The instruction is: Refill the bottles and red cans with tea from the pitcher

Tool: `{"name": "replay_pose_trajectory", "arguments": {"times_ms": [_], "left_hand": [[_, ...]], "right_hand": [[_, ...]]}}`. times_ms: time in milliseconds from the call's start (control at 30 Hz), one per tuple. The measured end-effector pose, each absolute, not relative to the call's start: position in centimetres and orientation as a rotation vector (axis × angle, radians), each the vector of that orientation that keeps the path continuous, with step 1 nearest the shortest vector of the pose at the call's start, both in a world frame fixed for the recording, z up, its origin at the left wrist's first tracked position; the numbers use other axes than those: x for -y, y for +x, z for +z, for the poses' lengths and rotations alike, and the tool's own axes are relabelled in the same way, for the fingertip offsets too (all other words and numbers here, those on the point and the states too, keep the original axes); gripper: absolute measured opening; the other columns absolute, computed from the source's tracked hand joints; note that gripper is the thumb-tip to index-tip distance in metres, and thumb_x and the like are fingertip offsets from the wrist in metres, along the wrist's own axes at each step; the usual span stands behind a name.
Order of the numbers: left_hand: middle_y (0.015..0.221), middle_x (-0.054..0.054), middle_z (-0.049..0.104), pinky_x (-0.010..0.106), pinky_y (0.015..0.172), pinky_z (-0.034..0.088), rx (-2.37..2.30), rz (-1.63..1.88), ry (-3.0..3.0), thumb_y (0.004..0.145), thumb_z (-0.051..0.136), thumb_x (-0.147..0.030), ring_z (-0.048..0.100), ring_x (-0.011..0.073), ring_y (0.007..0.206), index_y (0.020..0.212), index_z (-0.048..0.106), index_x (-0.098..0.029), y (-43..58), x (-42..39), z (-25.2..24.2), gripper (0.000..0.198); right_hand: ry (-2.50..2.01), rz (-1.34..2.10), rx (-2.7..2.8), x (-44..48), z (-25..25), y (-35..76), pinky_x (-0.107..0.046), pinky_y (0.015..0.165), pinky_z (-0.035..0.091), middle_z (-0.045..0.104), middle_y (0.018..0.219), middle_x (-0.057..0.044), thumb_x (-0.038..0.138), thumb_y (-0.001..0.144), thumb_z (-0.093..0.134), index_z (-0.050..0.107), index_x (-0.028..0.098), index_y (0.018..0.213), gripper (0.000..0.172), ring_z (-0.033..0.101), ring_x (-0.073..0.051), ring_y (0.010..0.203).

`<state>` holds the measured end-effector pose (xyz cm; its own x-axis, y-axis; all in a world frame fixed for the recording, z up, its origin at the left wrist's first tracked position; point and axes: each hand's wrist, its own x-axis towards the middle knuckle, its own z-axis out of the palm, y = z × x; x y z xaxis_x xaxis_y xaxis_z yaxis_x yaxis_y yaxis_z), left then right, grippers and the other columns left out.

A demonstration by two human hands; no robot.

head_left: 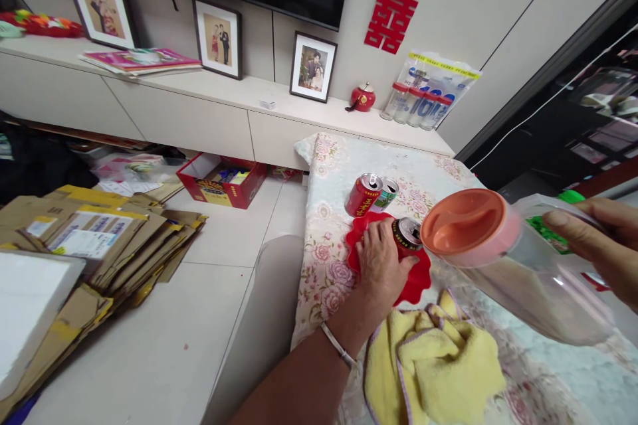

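Note:
My left hand (381, 259) is over a red scalloped dish (419, 282), fingers bent at its rim and thumb near a dark can (407, 234) that stands in the dish. What the fingertips grip is hidden. My right hand (593, 232), at the right edge, is closed on the handle of a clear plastic pitcher (543, 292) with an orange lid (466, 222), tilted with the lid toward the dish. A red can (363, 196) and a green can (386, 194) stand behind the dish. In front of it lies a crumpled yellow cloth (438, 365).
The floral tablecloth (321, 232) covers the table. Behind stands a white cabinet with framed photos (313, 68), a red pot (363, 97) and red-lidded jars (416, 106). Flattened cardboard (124, 246) and a red box (224, 182) are on the floor at left.

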<state>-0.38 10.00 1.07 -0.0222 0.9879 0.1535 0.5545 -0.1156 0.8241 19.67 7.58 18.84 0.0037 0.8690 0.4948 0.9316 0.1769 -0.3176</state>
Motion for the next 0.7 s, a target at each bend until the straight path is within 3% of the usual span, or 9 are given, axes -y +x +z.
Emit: {"name": "replay_pose_trajectory", "arguments": {"times_ms": [133,700], "left_hand": [[0.139,0.011,0.058,0.053,0.105,0.047,-1.612,1.032,1.718,0.077,0.087,-0.035,0.054,0.0340,0.131,0.138,0.041,-0.026,-0.4,-10.0,1.0,0.076],[0.140,0.012,0.058,0.053,0.105,0.047,-1.609,1.030,1.701,0.078,0.087,-0.034,0.054,0.0345,0.132,0.137,0.042,-0.026,-0.4,-10.0,1.2,0.075]], "right_hand": [[-1.786,-0.066,1.701,-7.3,18.9,18.9,-0.028,0.049,0.029,0.049,0.063,-0.004,0.077,0.077,0.064,0.063,0.028,0.073,0.049,0.042,-0.019,0.059],[-1.828,-0.096,1.699,-7.8,18.9,19.9,-0.026,0.046,0.032,0.054,0.061,-0.001,0.083,0.067,0.067,0.068,0.023,0.075,0.061,0.046,-0.015,0.056]]}}
